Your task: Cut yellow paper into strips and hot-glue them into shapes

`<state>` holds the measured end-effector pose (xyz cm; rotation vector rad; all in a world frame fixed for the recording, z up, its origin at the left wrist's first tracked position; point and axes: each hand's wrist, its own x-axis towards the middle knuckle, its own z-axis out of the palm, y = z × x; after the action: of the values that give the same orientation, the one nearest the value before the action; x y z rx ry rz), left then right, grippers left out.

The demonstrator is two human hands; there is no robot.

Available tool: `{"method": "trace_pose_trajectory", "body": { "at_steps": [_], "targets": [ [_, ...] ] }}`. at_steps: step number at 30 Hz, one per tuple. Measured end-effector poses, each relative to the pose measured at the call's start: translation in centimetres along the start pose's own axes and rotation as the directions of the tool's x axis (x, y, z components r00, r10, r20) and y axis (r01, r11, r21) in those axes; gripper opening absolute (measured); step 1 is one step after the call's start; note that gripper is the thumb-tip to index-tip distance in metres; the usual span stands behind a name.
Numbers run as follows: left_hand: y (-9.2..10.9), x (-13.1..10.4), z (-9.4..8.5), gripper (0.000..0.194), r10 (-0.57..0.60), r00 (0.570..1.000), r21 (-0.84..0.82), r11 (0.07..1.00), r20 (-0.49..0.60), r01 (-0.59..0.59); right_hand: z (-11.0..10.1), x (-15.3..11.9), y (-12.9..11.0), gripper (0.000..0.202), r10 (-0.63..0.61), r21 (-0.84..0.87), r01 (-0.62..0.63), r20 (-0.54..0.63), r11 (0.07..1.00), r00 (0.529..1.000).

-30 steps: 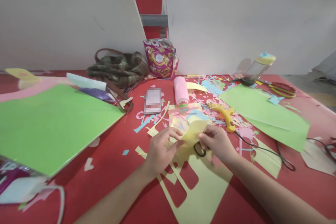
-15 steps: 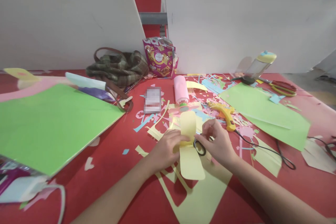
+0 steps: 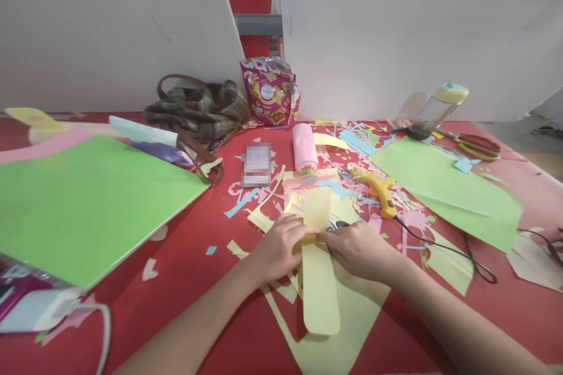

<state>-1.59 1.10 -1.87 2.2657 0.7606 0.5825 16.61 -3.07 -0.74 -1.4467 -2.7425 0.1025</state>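
A long pale yellow paper strip (image 3: 321,293) with rounded ends has a crease across its middle. Its far part rises and its near part slopes toward me. My left hand (image 3: 281,249) grips the strip's left edge at the crease, thumb below and fingers on top. From the other side, my right hand (image 3: 363,251) is closed, with its fingertips pressed on the same crease. Dark-handled scissors (image 3: 338,224) show just behind my right fingers, mostly hidden; I cannot tell whether that hand touches them. Underneath lies a cut yellow sheet (image 3: 352,328).
A yellow glue gun (image 3: 382,196) with a black cord lies right of my hands. Beyond are a pink bottle (image 3: 304,149), paper scraps and a snack bag (image 3: 269,94). Green sheets (image 3: 101,205) lie left and right. A clear bottle (image 3: 435,111) and red-handled scissors (image 3: 477,145) sit at right.
My right hand has moved from beside the scissors' black loop onto the strip's crease. The strip's near part has straightened and now reaches closer to me. My left hand has stayed almost still.
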Motion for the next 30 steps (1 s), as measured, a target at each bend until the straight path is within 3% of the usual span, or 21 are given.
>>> {"method": "trace_pose_trajectory", "body": {
  "at_steps": [13, 30],
  "targets": [
    [0.1, 0.0, 0.1, 0.026, -0.052, 0.999, -0.008, 0.999, 0.004, 0.052, -0.1, 0.2, -0.6, 0.03, -0.015, -0.14, 0.021, 0.044, 0.99, 0.999],
    [0.1, 0.0, -0.1, 0.025, -0.004, 1.0, 0.062, 0.998, 0.022, 0.003, -0.6, 0.8, -1.3, 0.039, -0.034, -0.193, 0.037, 0.015, 0.98, 0.999]
  ]
}}
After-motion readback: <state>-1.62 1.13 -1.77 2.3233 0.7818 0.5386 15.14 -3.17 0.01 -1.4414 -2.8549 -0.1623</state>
